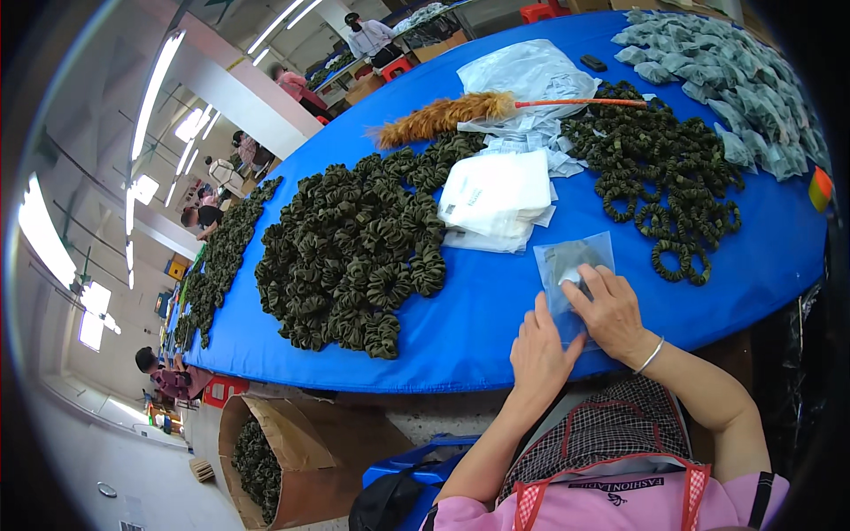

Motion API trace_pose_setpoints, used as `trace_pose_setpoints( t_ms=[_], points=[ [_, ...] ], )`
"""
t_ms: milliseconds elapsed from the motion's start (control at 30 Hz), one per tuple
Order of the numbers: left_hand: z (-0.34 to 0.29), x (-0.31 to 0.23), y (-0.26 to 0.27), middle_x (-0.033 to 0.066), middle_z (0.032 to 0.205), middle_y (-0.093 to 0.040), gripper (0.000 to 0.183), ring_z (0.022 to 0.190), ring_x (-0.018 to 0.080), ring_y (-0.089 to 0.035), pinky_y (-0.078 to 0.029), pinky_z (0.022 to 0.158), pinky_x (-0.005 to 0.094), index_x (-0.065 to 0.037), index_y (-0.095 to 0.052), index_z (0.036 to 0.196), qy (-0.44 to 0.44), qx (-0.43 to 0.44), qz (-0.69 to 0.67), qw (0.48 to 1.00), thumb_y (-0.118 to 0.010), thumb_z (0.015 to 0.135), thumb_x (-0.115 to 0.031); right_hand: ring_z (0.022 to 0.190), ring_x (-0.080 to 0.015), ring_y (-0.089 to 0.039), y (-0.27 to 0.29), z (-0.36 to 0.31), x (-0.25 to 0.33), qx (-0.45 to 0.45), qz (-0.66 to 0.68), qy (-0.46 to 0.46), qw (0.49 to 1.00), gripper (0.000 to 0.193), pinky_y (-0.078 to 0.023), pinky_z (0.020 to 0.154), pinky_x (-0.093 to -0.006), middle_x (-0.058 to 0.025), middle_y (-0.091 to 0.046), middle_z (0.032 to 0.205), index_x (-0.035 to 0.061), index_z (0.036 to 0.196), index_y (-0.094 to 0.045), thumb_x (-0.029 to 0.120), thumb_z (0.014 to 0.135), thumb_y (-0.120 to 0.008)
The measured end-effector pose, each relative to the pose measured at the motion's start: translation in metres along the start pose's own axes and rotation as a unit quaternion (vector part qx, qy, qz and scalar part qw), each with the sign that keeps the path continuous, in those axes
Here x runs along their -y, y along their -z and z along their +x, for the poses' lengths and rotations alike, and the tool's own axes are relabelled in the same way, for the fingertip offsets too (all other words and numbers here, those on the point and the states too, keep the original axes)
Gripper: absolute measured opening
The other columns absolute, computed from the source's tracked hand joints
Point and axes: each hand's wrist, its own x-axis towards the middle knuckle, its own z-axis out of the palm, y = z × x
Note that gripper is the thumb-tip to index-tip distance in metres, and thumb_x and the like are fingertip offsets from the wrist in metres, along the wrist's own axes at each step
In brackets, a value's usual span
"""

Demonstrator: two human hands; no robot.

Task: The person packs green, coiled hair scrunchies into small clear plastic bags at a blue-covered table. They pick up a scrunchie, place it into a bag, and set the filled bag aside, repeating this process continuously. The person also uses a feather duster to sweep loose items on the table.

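Note:
A clear plastic bag [602, 250] with something dark green inside lies on the blue table near its front edge. My right hand [609, 310], a bangle at its wrist, bends its fingers over the bag and presses on it; a small white patch shows under the fingertips. Beside the bag's lower left edge, my left hand [541, 350] has its fingers stretched out and the thumb apart, touching the bag. Just beyond is a stack of white plastic bags [496, 190]. Dark green scrunchies [354, 248] form a large heap to the left.
More dark green ring-shaped hair ties [664, 177] lie to the right. Filled bags [726, 80] pile up at the far right. A feather duster [452, 115] lies across the far middle. Below the table stands a cardboard box [305, 442] of scrunchies. Other people sit at tables farther off.

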Motion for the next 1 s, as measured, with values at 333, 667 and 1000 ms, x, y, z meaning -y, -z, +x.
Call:
trace_pose_setpoints(
  t_ms=[333, 667, 1000],
  points=[
    [0.017, -0.002, -0.033, 0.0147, 0.079, -0.064, 0.019, 0.072, 0.0358, -0.063, -0.047, 0.061, 0.0458, -0.004, -0.054, 0.103, 0.134, -0.059, -0.009, 0.989, -0.056, 0.086, -0.011, 0.081, -0.0241, -0.055, 0.008, -0.022, -0.011, 0.005, 0.022, -0.133, 0.991, 0.032, -0.045, 0.064, -0.0351, -0.0074, -0.056, 0.09, 0.01, 0.105, -0.059, 0.01, 0.073, -0.059],
    [0.025, 0.013, -0.036, 0.0139, 0.064, -0.063, 0.026, 0.06, 0.0318, -0.063, -0.046, 0.058, 0.0428, 0.001, -0.053, 0.1, 0.154, -0.008, -0.114, 0.981, -0.059, 0.088, -0.021, 0.083, -0.0232, -0.054, -0.015, -0.022, -0.026, 0.064, 0.042, -0.205, 0.976, 0.041, -0.043, 0.064, -0.0352, -0.0058, -0.053, 0.09, 0.0102, 0.108, -0.056, 0.017, 0.07, -0.069],
    [0.014, 0.012, -0.017, 0.0094, 0.083, -0.068, 0.03, 0.069, 0.0111, -0.064, -0.049, 0.06, 0.0217, 0.003, -0.063, 0.097, 0.309, 0.179, -0.48, 0.801, -0.051, 0.096, -0.025, 0.08, -0.0191, -0.053, 0.019, -0.052, 0.006, 0.038, 0.158, -0.139, 0.977, 0.011, -0.036, 0.075, -0.0348, -0.002, -0.054, 0.084, 0.0097, 0.084, -0.062, 0.014, 0.074, -0.064]
  ],
)
